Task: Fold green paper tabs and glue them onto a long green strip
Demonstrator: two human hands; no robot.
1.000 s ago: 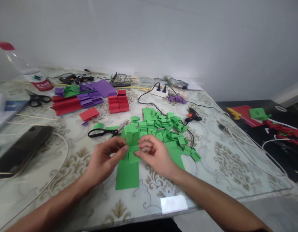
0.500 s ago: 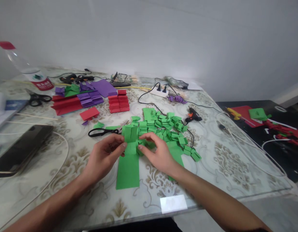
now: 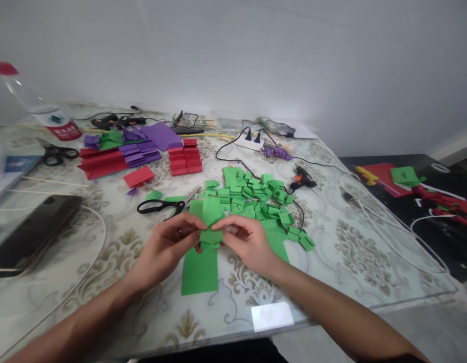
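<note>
Between both hands is a creased piece of green paper [image 3: 211, 238], held above the table. My left hand [image 3: 168, 247] pinches its left side, a ring on one finger. From the right, my right hand [image 3: 249, 243] grips the other edge, fingertips close to those of the left. Under the hands lies a flat green paper strip [image 3: 200, 275]. Black-handled scissors [image 3: 165, 205] rest just behind the left hand, blades partly open. A heap of small folded green paper pieces [image 3: 256, 194] spreads behind and right of the hands.
Folded red paper [image 3: 185, 159] and purple paper [image 3: 161, 136] lie at the back left. A phone [image 3: 33, 234] and a bottle [image 3: 54, 118] stand or lie at left. A glue gun [image 3: 303, 179] and power strip [image 3: 249, 141] with trailing cords are behind the green heap.
My hands have moved closer together on the green paper. The paper has shifted slightly right, and its front part now tilts and bends between the fingers.
</note>
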